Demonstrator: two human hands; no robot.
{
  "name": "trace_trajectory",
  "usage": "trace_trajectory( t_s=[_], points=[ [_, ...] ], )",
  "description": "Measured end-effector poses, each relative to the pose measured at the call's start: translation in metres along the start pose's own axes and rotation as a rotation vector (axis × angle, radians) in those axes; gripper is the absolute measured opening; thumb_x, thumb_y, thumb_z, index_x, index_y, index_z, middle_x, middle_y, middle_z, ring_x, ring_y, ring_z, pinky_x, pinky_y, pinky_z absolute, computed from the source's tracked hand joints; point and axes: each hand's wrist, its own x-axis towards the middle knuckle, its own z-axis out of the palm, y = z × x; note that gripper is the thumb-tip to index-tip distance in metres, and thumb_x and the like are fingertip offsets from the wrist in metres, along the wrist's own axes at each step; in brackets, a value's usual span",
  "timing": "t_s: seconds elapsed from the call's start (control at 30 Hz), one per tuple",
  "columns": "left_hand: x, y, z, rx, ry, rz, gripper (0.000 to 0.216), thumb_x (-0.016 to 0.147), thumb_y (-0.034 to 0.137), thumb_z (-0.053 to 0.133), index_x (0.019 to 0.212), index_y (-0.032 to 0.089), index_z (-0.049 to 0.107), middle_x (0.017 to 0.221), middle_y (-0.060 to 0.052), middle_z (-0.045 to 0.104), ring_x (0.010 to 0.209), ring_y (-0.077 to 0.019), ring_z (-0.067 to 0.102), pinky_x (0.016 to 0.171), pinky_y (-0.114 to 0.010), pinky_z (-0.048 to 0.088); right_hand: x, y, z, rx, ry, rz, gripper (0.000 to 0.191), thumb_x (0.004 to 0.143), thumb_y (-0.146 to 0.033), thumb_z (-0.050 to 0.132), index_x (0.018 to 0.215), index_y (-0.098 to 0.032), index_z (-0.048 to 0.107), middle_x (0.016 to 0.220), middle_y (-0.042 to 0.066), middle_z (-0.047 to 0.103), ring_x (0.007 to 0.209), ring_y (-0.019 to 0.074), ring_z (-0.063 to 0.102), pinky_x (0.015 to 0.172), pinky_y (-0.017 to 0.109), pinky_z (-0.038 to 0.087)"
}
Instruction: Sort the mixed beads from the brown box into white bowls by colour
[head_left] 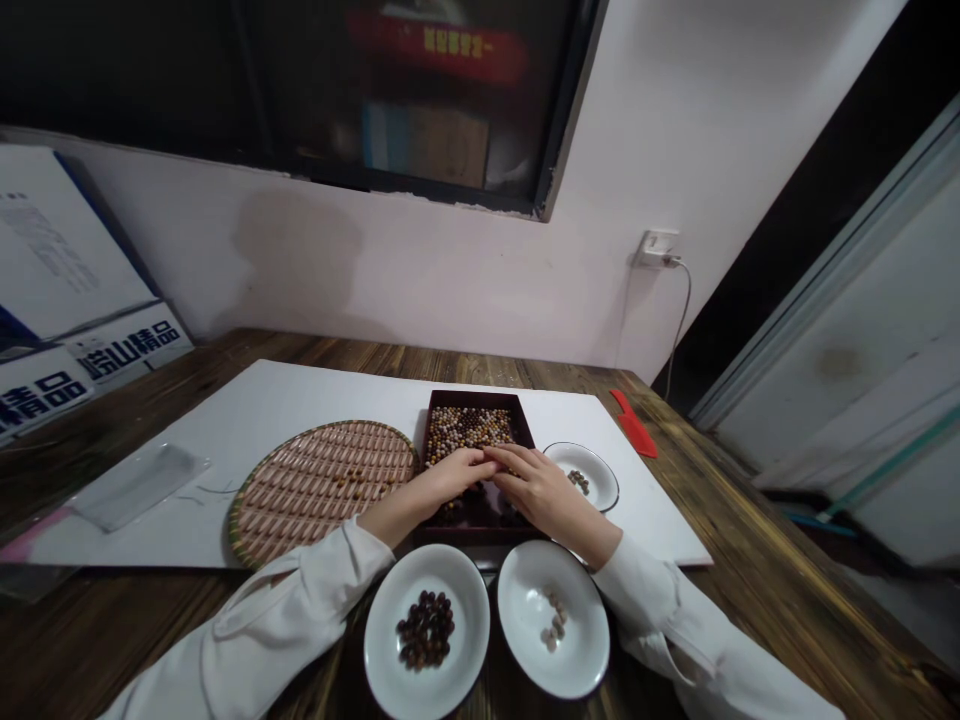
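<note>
Both hands meet above a dark red tray point(526, 420) that holds many small beads point(469, 425) in brown, yellow and cream. My left hand point(452, 478) reaches in from the left with its fingers drawn together; whatever lies in them is hidden. From the right, my right hand point(534, 484) stretches its fingers out, their tips touching the left fingertips. Nearest me, a white bowl point(379, 655) contains dark brown beads point(426, 632). Beside it stands another white bowl point(517, 640) with a few pale beads point(553, 622).
A round woven tray point(300, 490) with some yellowish beads lies left on the white board point(296, 385). At the right are a white dish point(611, 480) with greenish beads and a red scraper-like tool point(634, 430). A clear plastic tray point(139, 490) lies far left.
</note>
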Motion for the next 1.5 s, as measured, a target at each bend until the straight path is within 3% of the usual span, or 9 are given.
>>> trace_trajectory(
  t_s=[0.5, 0.97, 1.33, 1.5],
  points=[
    [-0.005, 0.007, 0.000, -0.127, -0.079, 0.026, 0.028, 0.075, 0.040, 0.067, 0.085, 0.014, 0.067, 0.084, -0.003, 0.068, 0.086, -0.0178, 0.057, 0.081, -0.030, 0.041, 0.000, -0.003, -0.004, -0.001, -0.005, 0.015, 0.027, 0.095, -0.018, 0.050, 0.118, -0.016, 0.063, 0.133, 0.012, 0.059, 0.124, 0.0223, 0.053, 0.095, 0.042, 0.053],
    [-0.006, 0.010, 0.004, -0.205, -0.044, -0.053, 0.018, 0.074, 0.030, 0.064, 0.080, 0.014, 0.062, 0.079, -0.001, 0.062, 0.075, -0.0130, 0.054, 0.069, -0.026, 0.040, -0.001, -0.003, -0.004, -0.004, -0.036, 0.022, 0.033, 0.092, -0.011, 0.049, 0.122, -0.018, 0.061, 0.135, 0.012, 0.057, 0.119, 0.0221, 0.056, 0.089, 0.042, 0.054],
    [-0.008, 0.013, 0.005, -0.214, -0.084, -0.047, 0.023, 0.081, 0.033, 0.060, 0.097, 0.016, 0.066, 0.096, -0.004, 0.067, 0.086, -0.0150, 0.060, 0.073, -0.026, 0.044, -0.001, -0.003, -0.003, -0.007, -0.015, 0.023, 0.031, 0.094, -0.012, 0.046, 0.122, -0.014, 0.060, 0.138, 0.012, 0.055, 0.119, 0.0247, 0.055, 0.090, 0.043, 0.054],
    [-0.011, 0.015, 0.005, -0.211, -0.067, -0.078, 0.024, 0.083, 0.032, 0.059, 0.100, 0.016, 0.065, 0.094, -0.004, 0.068, 0.084, -0.0149, 0.061, 0.072, -0.026, 0.044, -0.001, -0.003, -0.003, 0.000, 0.001, 0.020, 0.031, 0.094, -0.012, 0.047, 0.121, -0.014, 0.060, 0.137, 0.013, 0.055, 0.119, 0.0241, 0.055, 0.090, 0.043, 0.054]
  ],
)
